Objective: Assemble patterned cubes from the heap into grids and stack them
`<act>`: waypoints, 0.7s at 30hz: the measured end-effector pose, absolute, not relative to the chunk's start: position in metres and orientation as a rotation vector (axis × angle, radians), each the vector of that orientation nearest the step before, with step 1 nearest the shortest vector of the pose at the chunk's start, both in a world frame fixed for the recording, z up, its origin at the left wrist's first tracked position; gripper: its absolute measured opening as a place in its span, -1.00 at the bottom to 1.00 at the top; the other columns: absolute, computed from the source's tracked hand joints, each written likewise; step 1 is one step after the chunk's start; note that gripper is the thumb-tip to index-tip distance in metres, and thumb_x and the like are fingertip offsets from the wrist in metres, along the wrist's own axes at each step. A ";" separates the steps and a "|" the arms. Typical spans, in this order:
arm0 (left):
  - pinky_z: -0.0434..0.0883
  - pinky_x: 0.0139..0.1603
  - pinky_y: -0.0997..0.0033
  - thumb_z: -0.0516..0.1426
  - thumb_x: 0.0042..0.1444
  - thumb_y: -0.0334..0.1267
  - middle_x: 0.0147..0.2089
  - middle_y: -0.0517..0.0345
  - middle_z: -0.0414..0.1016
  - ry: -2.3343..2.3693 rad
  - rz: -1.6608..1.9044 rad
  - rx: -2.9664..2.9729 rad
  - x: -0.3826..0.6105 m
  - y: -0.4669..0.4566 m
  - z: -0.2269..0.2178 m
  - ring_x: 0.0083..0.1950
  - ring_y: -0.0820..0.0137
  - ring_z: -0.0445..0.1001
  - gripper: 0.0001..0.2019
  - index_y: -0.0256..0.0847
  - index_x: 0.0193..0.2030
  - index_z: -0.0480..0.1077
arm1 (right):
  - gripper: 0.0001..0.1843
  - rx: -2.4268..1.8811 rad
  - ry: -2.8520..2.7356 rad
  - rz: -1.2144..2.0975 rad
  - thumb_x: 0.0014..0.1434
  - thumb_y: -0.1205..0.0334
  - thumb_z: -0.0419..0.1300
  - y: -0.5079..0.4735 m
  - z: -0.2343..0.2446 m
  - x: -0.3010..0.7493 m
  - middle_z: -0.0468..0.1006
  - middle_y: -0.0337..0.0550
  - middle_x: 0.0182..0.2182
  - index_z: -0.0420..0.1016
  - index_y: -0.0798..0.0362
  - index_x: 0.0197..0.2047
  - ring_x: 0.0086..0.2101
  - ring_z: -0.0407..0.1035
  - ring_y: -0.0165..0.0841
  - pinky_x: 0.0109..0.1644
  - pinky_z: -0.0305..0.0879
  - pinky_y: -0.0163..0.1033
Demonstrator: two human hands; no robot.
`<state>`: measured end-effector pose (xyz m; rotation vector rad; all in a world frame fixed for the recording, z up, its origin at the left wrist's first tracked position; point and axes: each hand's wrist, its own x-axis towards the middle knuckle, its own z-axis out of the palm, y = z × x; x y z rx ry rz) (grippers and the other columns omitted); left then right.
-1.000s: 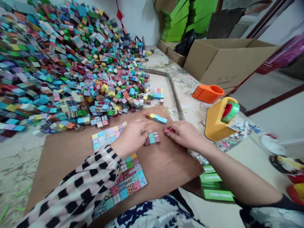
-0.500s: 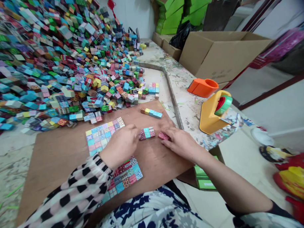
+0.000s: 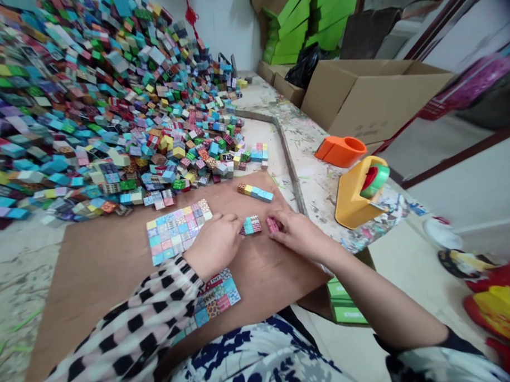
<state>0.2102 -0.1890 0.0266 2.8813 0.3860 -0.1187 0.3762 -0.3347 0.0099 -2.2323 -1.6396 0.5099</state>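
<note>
My left hand is closed on the left end of a short row of patterned cubes, turquoise and dark red. Just to its right, my right hand pinches a pink-red cube piece between thumb and fingers, a small gap from the row. Beyond both hands lies a loose strip of cubes in brown, yellow and blue. A flat block of pale cubes sits left of my left hand. Nearer me, a darker block of cubes is partly hidden by my left forearm. All rest on a brown board.
A large heap of mixed cubes fills the table's left and back. On the right stand an orange tape holder, a yellow tape dispenser with green tape, and a cardboard box. A raised strip edges the work area.
My left hand has shifted slightly right with the row of cubes, narrowing the gap to my right hand. The pink-red piece in my right hand has turned more upright.
</note>
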 end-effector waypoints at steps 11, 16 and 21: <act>0.41 -0.04 0.26 -0.02 0.17 -0.48 -0.14 0.01 0.47 0.371 -0.084 2.827 0.221 -0.190 0.008 -0.11 0.24 0.46 -0.67 -0.25 0.02 0.40 | -0.47 -1.965 -1.686 0.973 0.04 0.39 0.27 -0.307 0.024 0.404 0.57 -0.22 -0.31 0.43 0.04 0.11 -0.35 0.41 -0.34 -0.25 0.26 -0.27; 0.40 0.01 0.23 -0.03 0.16 -0.52 -0.16 -0.03 0.46 0.374 -0.124 2.827 0.221 -0.189 0.012 -0.06 0.21 0.45 -0.72 -0.29 -0.09 0.43 | -0.68 -2.280 -1.500 0.558 0.25 0.14 0.14 -0.263 0.027 0.458 0.58 -0.11 -0.28 0.51 0.05 0.02 -0.28 0.44 -0.26 -0.23 0.26 -0.25; 0.40 0.02 0.24 -0.04 0.19 -0.51 -0.14 -0.01 0.48 0.398 -0.149 2.824 0.222 -0.191 0.016 -0.07 0.24 0.45 -0.73 -0.26 -0.09 0.42 | -0.59 -2.597 -1.351 0.155 0.26 0.07 0.13 -0.203 0.003 0.480 0.50 0.15 -0.02 0.45 0.14 0.07 -0.06 0.40 -0.15 -0.06 0.26 -0.21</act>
